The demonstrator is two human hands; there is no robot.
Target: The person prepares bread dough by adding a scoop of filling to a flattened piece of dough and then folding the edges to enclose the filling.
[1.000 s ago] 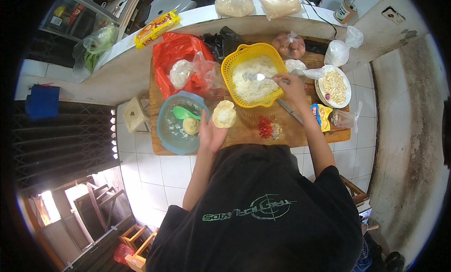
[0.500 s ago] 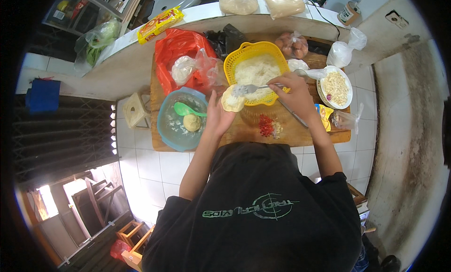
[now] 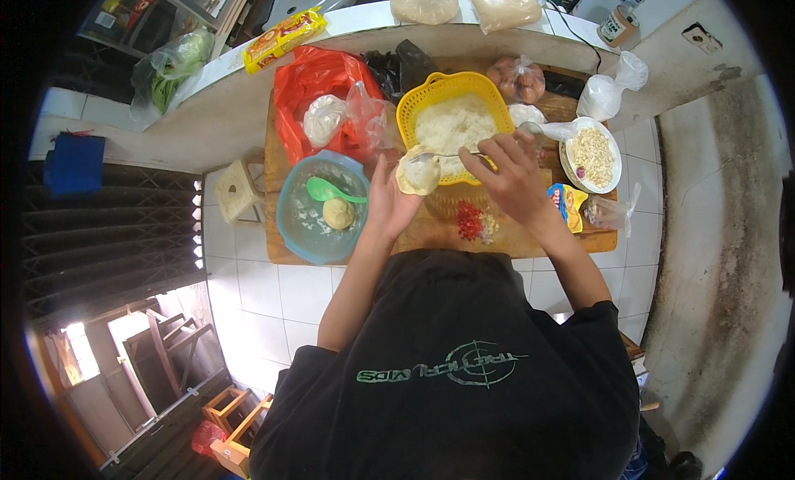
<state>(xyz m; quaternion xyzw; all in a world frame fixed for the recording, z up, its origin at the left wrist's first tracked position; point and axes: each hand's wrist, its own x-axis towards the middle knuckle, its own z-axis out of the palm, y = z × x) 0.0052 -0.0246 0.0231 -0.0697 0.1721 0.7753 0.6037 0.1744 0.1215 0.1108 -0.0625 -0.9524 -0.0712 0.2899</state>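
Observation:
My left hand (image 3: 391,200) cups a pale, flattened piece of dough (image 3: 418,173) just in front of the yellow colander (image 3: 414,108) full of white grated filling (image 3: 454,125). My right hand (image 3: 509,175) holds a metal spoon (image 3: 439,156) whose tip lies on the dough. To the left sits a blue bowl (image 3: 294,223) with a green spoon (image 3: 331,192) and a ball of dough (image 3: 338,213). All of this rests on a wooden board (image 3: 513,241), where a small pile of chopped red chilli (image 3: 470,221) lies near my right wrist.
A white plate of chopped bits (image 3: 591,155) and a small sachet (image 3: 570,205) lie right of my hand. Red plastic bag (image 3: 319,78), clear bags and a noodle packet (image 3: 283,36) sit behind, on a white ledge (image 3: 356,20). A small wooden stool (image 3: 237,190) stands left.
My left hand carried the dough from beside the blue bowl up to the colander's front. My right hand brought the spoon out of the colander and onto the dough.

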